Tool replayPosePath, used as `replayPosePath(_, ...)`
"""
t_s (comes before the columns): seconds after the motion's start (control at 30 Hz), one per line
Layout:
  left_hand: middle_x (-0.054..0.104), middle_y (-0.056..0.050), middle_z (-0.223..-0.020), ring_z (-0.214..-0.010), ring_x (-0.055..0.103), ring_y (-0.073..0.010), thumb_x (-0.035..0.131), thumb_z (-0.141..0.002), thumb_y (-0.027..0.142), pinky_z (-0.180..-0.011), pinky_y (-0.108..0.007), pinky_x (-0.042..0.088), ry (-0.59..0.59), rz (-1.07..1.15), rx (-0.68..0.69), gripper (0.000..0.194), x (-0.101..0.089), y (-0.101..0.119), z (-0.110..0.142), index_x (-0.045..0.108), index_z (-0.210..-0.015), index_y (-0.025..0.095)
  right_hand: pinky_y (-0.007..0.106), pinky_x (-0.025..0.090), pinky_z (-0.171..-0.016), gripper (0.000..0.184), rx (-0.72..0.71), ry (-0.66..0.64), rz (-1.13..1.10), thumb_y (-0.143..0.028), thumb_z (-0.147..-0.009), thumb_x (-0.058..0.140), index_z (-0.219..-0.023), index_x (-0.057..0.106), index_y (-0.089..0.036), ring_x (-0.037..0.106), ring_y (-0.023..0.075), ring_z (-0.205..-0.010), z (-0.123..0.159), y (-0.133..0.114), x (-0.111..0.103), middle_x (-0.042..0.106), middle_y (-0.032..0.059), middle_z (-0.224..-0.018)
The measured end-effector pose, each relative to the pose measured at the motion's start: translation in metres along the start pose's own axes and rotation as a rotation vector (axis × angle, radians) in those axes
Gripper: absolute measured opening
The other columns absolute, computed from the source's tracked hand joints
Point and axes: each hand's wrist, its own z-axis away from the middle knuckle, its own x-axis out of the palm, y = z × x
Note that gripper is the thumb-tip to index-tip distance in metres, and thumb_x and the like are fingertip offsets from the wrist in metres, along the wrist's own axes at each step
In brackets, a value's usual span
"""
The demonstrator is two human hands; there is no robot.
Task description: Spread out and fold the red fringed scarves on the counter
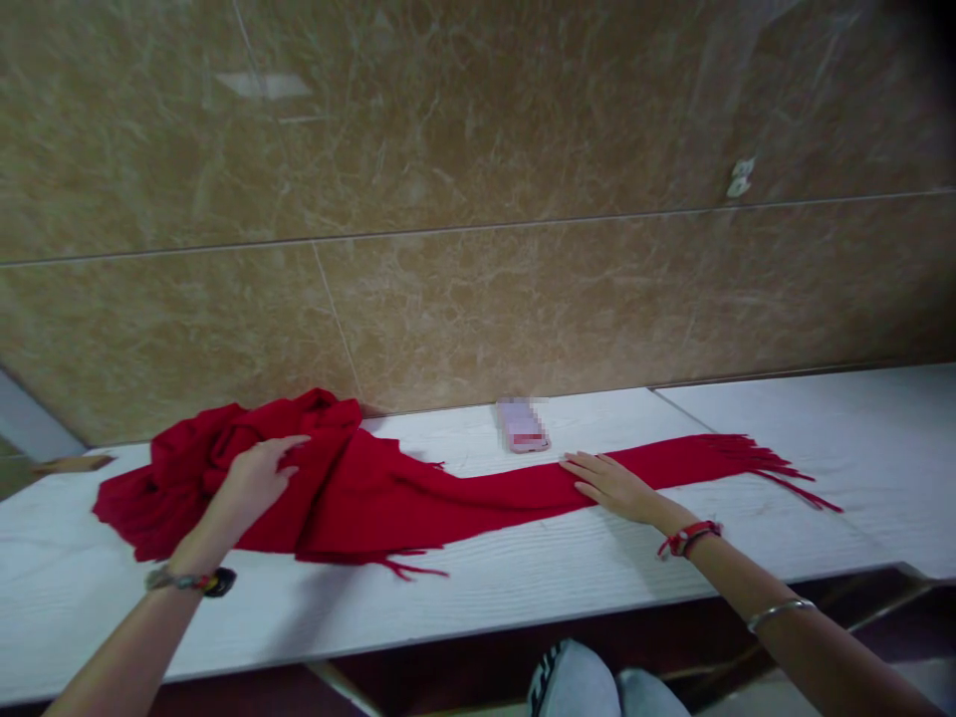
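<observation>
A red scarf (478, 503) with fringed ends stretches along a white tabletop (418, 617). Its left part is heaped in loose folds, while the right part runs out as a narrow band to a fringe. Over the heap is my left hand (258, 480), its fingers apart and slightly bent, resting on the cloth. My right hand (613, 488) lies flat across the narrow band, palm down with fingers stretched out. Another bit of fringe hangs out at the front edge below the folds.
A phone (522, 425) lies behind the scarf, close to the tan marble-tiled wall (478, 319). A small brown piece (71, 464) sits at the table's far left. My knees (590, 687) show below the front edge. A white fitting (740, 177) is on the wall.
</observation>
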Motion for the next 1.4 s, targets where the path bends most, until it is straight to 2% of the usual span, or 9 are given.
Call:
replayPosePath(0.1,0.059,-0.015,-0.105,-0.102,0.052,-0.0287,0.041,-0.064,0.004,-0.091,-0.039,0.038,0.027,-0.230,0.034,0.050,-0.024,-0.034,0.000,0.051,-0.113,0.006,0.041,0.031,-0.097,0.045,0.009,0.001,-0.003,-0.042,-0.090,0.025,-0.129,0.038,-0.024,0.035,0.0207,-0.121,0.000,0.000,0.001,0.040,0.0051,-0.133)
replayPosePath(0.2,0.052,-0.022,-0.113,-0.106,0.048,-0.0347,0.039,-0.066,0.002,-0.088,-0.045,0.038,-0.004,-0.310,0.015,0.054,-0.014,-0.032,0.014,0.045,-0.119,0.002,0.042,0.032,-0.097,0.045,0.012,0.013,-0.014,-0.042,-0.090,0.026,-0.130,0.037,-0.024,0.036,0.0206,-0.121,0.000,-0.001,0.001,0.040,0.0050,-0.132)
replayPosePath(0.3,0.030,-0.019,-0.135,-0.123,0.025,-0.0395,0.037,-0.074,0.009,-0.093,-0.056,0.027,0.150,-0.334,0.044,0.050,0.014,0.014,0.024,0.043,-0.123,0.014,0.043,0.032,-0.096,0.044,0.013,0.017,-0.023,-0.040,-0.089,0.028,-0.129,0.037,-0.024,0.036,0.0211,-0.120,-0.001,-0.002,-0.001,0.041,0.0061,-0.132)
replayPosePath(0.37,0.026,-0.015,-0.138,-0.127,0.018,-0.0359,0.036,-0.078,0.013,-0.097,-0.055,0.023,0.137,-0.270,0.141,0.046,0.032,0.056,0.021,0.043,-0.123,0.016,0.045,0.032,-0.096,0.042,0.010,0.027,-0.027,-0.037,-0.089,0.031,-0.128,0.040,-0.023,0.036,0.0219,-0.121,-0.001,-0.005,-0.005,0.041,0.0075,-0.131)
replayPosePath(0.53,0.035,-0.006,-0.136,-0.125,0.028,-0.0240,0.051,-0.074,0.028,-0.100,-0.038,0.027,-0.390,0.072,0.610,0.053,0.067,0.143,-0.009,0.040,-0.126,0.024,0.044,0.030,-0.099,0.038,-0.032,0.100,-0.092,-0.031,-0.087,0.039,-0.124,0.045,-0.021,0.038,0.0211,-0.119,0.004,-0.019,-0.017,0.047,0.0089,-0.126)
replayPosePath(0.7,0.059,-0.007,-0.106,-0.096,0.053,-0.0199,0.055,-0.069,0.025,-0.085,-0.030,0.038,-0.575,0.177,0.691,0.045,0.090,0.183,-0.029,0.051,-0.114,0.020,0.038,0.037,-0.096,0.035,-0.043,0.106,-0.205,-0.031,-0.085,0.045,-0.119,0.051,-0.022,0.044,0.0199,-0.114,0.009,-0.026,-0.021,0.051,0.0078,-0.122)
replayPosePath(0.9,0.056,0.000,-0.070,-0.069,0.051,-0.0147,0.046,-0.067,0.017,-0.064,-0.024,0.038,-0.537,0.141,0.708,0.012,0.094,0.187,-0.020,0.057,-0.073,0.020,0.039,0.036,-0.096,0.034,-0.040,0.111,-0.217,-0.029,-0.080,0.053,-0.112,0.057,-0.021,0.044,0.0211,-0.114,0.011,-0.027,-0.027,0.052,0.0086,-0.121)
replayPosePath(1.27,0.055,-0.001,-0.076,-0.070,0.049,-0.0128,0.039,-0.073,0.014,-0.066,-0.023,0.038,-0.475,0.271,0.732,0.018,0.072,0.189,-0.006,0.055,-0.078,0.020,0.038,0.041,-0.092,0.025,-0.143,0.299,-0.147,-0.022,-0.087,0.042,-0.101,0.062,-0.021,0.056,0.0166,-0.099,0.013,-0.021,-0.023,0.064,0.0052,-0.102)
replayPosePath(1.4,0.056,0.000,-0.075,-0.070,0.050,-0.0132,0.042,-0.068,0.012,-0.064,-0.023,0.037,-0.597,0.238,0.768,0.015,0.077,0.192,-0.001,0.054,-0.074,0.021,0.036,0.044,-0.088,0.024,-0.170,0.255,-0.167,-0.023,-0.086,0.044,-0.100,0.063,-0.021,0.057,0.0166,-0.097,0.016,-0.023,-0.025,0.065,0.0053,-0.099)
